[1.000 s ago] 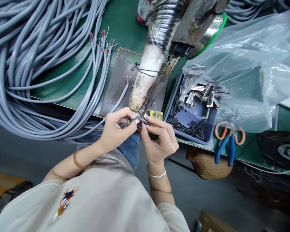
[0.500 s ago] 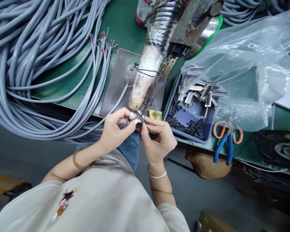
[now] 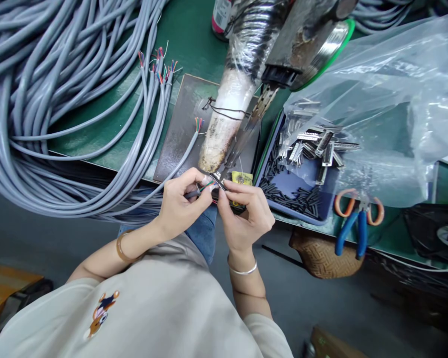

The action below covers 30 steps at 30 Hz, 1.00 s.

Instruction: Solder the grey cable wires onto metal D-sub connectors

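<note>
Close to the table edge, my left hand (image 3: pixel 184 196) pinches the stripped end of a grey cable (image 3: pixel 193 193), with a few thin coloured wires fanning out at the fingertips. My right hand (image 3: pixel 248 214) is closed on a small multi-pin connector (image 3: pixel 218 181), its row of pins facing the wires. Just beyond them, a soldering iron (image 3: pixel 242 144) points down, its tip near the connector. A white fume hose (image 3: pixel 218 129) with a charred mouth ends right above my fingers. Which wires touch the pins is too small to tell.
Many grey cables (image 3: pixel 33 99) lie coiled on the left. To the right, a blue tray (image 3: pixel 283 188) holds connectors (image 3: pixel 326 149) and black sleeves (image 3: pixel 302 201), partly under a plastic bag (image 3: pixel 388 134). Blue-handled pliers (image 3: pixel 353 231) overhang the edge. A solder spool (image 3: pixel 330 52) sits behind the iron.
The view has shifted slightly, so the tray, pliers and bag appear a little farther right. Both hands keep their grip on the cable and connector, with barely any movement.
</note>
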Motion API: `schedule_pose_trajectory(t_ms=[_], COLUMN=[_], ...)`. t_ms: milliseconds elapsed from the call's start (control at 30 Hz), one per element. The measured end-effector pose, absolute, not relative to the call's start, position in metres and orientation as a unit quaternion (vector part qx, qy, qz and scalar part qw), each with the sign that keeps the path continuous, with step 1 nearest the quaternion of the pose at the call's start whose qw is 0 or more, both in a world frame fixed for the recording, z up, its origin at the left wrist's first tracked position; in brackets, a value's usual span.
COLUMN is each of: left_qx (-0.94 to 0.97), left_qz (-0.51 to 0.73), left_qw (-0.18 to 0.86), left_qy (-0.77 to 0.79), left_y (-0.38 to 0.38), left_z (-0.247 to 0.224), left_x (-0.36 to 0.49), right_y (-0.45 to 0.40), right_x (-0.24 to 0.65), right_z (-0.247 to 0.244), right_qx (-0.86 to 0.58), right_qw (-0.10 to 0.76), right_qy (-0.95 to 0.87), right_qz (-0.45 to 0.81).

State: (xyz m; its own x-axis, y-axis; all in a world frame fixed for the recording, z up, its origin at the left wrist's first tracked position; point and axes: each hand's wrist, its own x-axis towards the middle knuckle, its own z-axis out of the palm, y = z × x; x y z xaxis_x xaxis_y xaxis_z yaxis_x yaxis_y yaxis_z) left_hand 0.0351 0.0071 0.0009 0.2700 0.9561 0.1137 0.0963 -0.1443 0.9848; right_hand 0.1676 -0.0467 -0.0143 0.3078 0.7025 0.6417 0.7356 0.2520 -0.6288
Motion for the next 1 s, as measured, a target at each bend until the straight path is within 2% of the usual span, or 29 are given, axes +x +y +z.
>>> schedule_pose_trajectory(t_ms=[267, 567, 867, 1000], left_qx=[0.617, 0.555, 0.473, 0.466], left_qz=[0.456, 0.397, 0.334, 0.305], left_qw=[0.49, 0.596, 0.738, 0.76], left_qy=[0.415, 0.423, 0.348, 0.334], left_y=[0.01, 0.013, 0.018, 0.016], left_z=[0.006, 0.007, 0.015, 0.012], left_x=[0.038, 0.033, 0.017, 0.01], right_y=[-0.045, -0.055, -0.064, -0.07], right_x=[0.167, 0.171, 0.17, 0.171], right_z=[-0.009, -0.014, -0.005, -0.007], right_qx=[-0.613, -0.587, -0.631, -0.62], right_qw=[0.527, 0.472, 0.513, 0.556], right_qy=[-0.588, -0.651, -0.578, -0.554], right_qz=[-0.031, -0.095, 0.069, -0.012])
